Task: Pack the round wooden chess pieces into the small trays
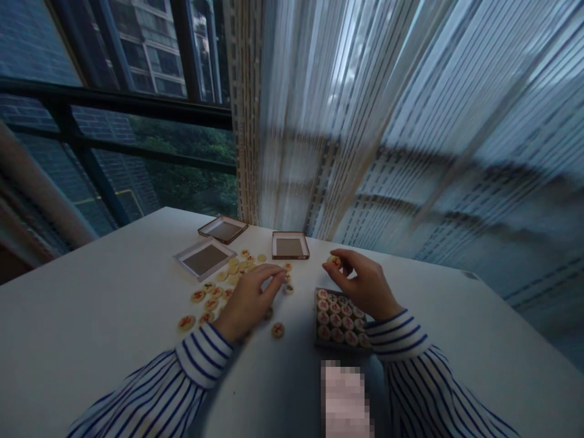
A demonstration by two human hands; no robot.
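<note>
Between the thumb and fingertips of my right hand is a round wooden piece with a red mark, held above the table just behind the piece box. That box holds rows of round pieces with red characters, partly hidden by my right hand and sleeve. My left hand hovers over the loose pieces, thumb and fingers nearly together; whether anything is between them is too small to tell. Loose pieces lie left of it, some face down. A single red-marked piece lies to its right.
Two shallow brown-rimmed trays stand near the white table's back edge. A pale tray lies left of the loose pieces. A curtain hangs behind the table. A blurred pinkish patch shows at the bottom.
</note>
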